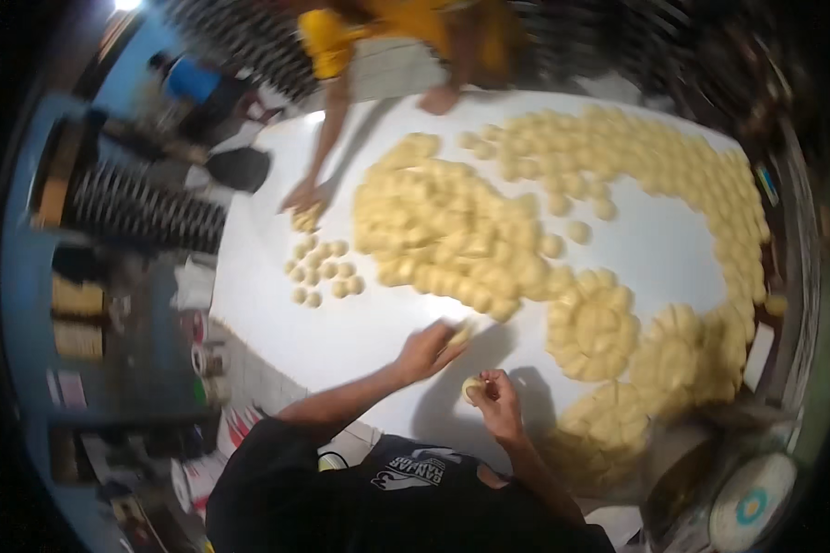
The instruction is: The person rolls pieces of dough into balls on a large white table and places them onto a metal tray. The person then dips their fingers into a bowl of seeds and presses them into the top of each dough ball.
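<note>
Near the middle of the white table, my left hand is raised, a little blurred, with its fingers closed on a pale dough piece. My right hand, lower and to the right, pinches another small dough ball. Just beyond my left hand lies a large mound of pressed-together dough pieces. To my right are flower-shaped clusters of dough. Small separate dough balls lie at the left of the table.
A co-worker in yellow leans over the far edge, one hand at dough pieces on the left. Another person in blue stands behind. More dough lines the far right. A scale-like round object is at lower right, stacked racks at left.
</note>
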Demonstrator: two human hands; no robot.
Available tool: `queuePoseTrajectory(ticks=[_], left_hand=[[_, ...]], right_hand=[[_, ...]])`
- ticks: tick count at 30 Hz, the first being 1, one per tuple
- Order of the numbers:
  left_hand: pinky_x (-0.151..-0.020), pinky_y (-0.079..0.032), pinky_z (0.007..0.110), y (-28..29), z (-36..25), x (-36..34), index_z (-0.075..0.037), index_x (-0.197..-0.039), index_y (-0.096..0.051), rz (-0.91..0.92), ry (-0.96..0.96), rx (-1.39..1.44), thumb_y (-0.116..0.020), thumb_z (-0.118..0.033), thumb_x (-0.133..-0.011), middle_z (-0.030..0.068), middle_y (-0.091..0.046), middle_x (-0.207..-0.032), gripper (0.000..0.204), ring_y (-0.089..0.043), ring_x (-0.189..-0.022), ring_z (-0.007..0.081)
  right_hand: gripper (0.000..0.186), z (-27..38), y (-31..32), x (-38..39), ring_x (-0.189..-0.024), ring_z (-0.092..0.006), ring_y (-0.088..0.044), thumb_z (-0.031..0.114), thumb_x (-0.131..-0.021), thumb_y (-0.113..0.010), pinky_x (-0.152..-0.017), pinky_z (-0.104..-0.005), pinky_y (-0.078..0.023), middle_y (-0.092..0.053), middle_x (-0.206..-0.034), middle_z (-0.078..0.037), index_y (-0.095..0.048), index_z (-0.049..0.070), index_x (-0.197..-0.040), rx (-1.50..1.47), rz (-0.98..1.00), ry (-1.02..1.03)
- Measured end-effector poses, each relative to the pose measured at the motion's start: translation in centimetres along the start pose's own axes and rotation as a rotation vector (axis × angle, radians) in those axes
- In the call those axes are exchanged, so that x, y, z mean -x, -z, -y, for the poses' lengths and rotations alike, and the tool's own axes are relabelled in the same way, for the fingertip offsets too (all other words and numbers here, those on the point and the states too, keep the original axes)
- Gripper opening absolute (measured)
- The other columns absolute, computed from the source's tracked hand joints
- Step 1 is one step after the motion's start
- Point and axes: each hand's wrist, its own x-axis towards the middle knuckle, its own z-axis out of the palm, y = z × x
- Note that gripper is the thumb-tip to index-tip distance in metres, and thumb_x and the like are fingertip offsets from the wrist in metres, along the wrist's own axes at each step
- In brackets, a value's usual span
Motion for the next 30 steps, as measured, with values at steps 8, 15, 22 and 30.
queuePoseTrajectory(ticks=[8,15,22,30], left_hand=[[-0.089,-0.045,0.047,-0.6,21.9,22.9,-0.006,-0.111,-0.063,-0.293,0.069,-0.535,-0.068,-0.038,-0.091,0.0145,-0.06,-0.104,0.039,-0.056,-0.101,0.0347],[-0.083,-0.046,0.048,-3.1,26.0,30.4,-0.01,-0.096,-0.063,-0.207,-0.262,-0.046,-0.069,-0.031,-0.092,0.013,-0.06,-0.099,0.022,-0.058,-0.093,0.0308],[-0.08,-0.046,0.045,-4.4,25.0,24.2,-0.01,-0.09,-0.062,-0.3,-0.01,-0.025,-0.069,-0.024,-0.089,0.0104,-0.058,-0.092,0.017,-0.058,-0.091,0.0301],[-0.082,-0.045,0.046,1.8,27.9,23.1,-0.01,-0.092,-0.063,-0.337,-0.117,-0.057,-0.071,-0.034,-0.09,0.0117,-0.057,-0.092,0.026,-0.057,-0.091,0.0326]], right_hand=[[0.029,-9.6,-9.3,-9.6,-0.107,-0.0307,-0.058,0.034,-0.083,-0.077,-0.096,-0.0463,-0.043,-0.062,-0.106,-0.008,-0.066,0.009,-0.092,1.458,0.574,0.951],[0.022,-18.9,-8.5,-0.4,-0.086,-0.0377,-0.057,0.025,-0.079,-0.078,-0.081,-0.0534,-0.043,-0.061,-0.087,-0.014,-0.063,0.009,-0.081,1.392,0.485,0.748],[0.034,-21.5,-20.0,-6.2,-0.094,-0.0368,-0.056,0.028,-0.077,-0.081,-0.084,-0.0518,-0.043,-0.061,-0.092,-0.014,-0.057,0.005,-0.086,1.565,-0.263,0.646],[0.031,-17.8,-19.0,-8.2,-0.098,-0.0329,-0.058,0.035,-0.082,-0.08,-0.086,-0.049,-0.044,-0.062,-0.094,-0.011,-0.063,0.009,-0.081,1.64,-0.034,0.882]])
